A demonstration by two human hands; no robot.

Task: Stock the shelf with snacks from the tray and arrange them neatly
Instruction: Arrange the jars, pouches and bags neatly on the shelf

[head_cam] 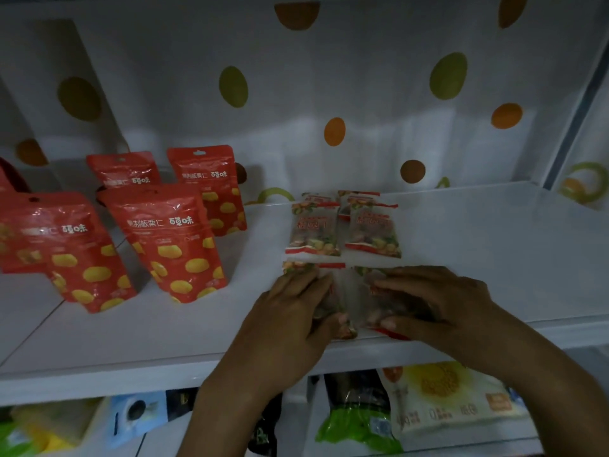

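Left hand (290,311) lies with fingers fairly straight over the front-left snack packet (329,291), pressing rather than gripping. Right hand (438,298) lies the same way over the front-right snack packet (370,313), fingers pointing inward, thumb at its near end. Whether either thumb tucks beneath cannot be told.

Both packets lie flat and side by side at the front lip of the shelf (494,258), long axes running front to back. Each hand sits directly on its own packet, so neither needs to reach.

Just beyond the fingertips lies the middle row of packets (313,230), with a back row (359,194) behind it, all on the same axis.

Judgement: the next move is a short push away from the body, closing on the middle row and squaring the columns.

Red stand-up pouches (171,245) stand well apart to the left.
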